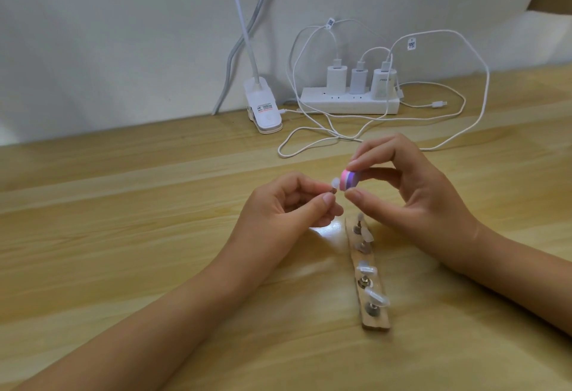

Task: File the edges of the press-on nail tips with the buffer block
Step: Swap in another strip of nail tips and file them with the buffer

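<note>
Left hand pinches a little stud with one clear nail tip on top, right hand grips the pink-and-purple buffer block between thumb and fingers, both raised above the wooden table. Block face sits right against the tip's edge. My take: keep the strokes short and light, roll the stud so the whole edge meets the grit, don't squeeze or the tip may pop off. The other tips wait on the wooden strip just below the hands.
</note>
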The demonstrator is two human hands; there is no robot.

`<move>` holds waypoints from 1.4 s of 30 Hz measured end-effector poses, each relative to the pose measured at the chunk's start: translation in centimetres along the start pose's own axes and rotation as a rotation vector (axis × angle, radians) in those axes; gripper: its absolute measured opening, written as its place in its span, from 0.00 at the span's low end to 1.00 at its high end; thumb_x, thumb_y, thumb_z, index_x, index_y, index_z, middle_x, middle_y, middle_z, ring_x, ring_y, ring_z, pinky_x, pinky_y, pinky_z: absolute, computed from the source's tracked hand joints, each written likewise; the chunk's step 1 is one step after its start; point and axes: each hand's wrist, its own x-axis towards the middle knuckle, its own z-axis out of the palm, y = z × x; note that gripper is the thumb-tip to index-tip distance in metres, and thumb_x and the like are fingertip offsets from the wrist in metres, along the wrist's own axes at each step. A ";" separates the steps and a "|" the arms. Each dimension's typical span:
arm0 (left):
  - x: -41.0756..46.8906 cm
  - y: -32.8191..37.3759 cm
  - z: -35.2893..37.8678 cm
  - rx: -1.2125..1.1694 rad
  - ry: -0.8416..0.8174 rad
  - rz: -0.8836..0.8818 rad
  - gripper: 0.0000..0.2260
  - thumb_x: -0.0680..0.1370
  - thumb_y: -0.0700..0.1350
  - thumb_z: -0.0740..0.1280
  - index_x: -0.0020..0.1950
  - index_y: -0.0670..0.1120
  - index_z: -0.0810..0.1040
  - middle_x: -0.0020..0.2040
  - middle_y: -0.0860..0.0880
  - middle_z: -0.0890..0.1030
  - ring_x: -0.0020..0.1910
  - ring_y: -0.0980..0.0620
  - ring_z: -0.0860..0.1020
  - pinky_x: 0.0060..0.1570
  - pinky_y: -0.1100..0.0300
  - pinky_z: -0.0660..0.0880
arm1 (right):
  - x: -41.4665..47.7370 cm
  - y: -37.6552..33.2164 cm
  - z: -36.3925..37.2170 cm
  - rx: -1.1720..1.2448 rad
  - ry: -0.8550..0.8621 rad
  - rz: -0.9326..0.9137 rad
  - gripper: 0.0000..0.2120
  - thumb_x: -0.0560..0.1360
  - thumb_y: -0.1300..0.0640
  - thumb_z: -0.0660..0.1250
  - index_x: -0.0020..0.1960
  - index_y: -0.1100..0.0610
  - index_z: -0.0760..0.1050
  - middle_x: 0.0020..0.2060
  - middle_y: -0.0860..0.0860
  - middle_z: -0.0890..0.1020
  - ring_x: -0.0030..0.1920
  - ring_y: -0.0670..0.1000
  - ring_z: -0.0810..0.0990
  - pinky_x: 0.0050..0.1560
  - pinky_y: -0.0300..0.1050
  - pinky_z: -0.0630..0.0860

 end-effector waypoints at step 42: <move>-0.1 0.4 0.3 -0.035 0.027 -0.001 0.05 0.77 0.33 0.68 0.44 0.43 0.79 0.39 0.48 0.86 0.39 0.55 0.84 0.41 0.65 0.79 | -0.2 -0.1 0.4 -0.073 -0.080 -0.109 0.11 0.73 0.61 0.71 0.55 0.60 0.75 0.53 0.57 0.74 0.56 0.54 0.78 0.60 0.43 0.76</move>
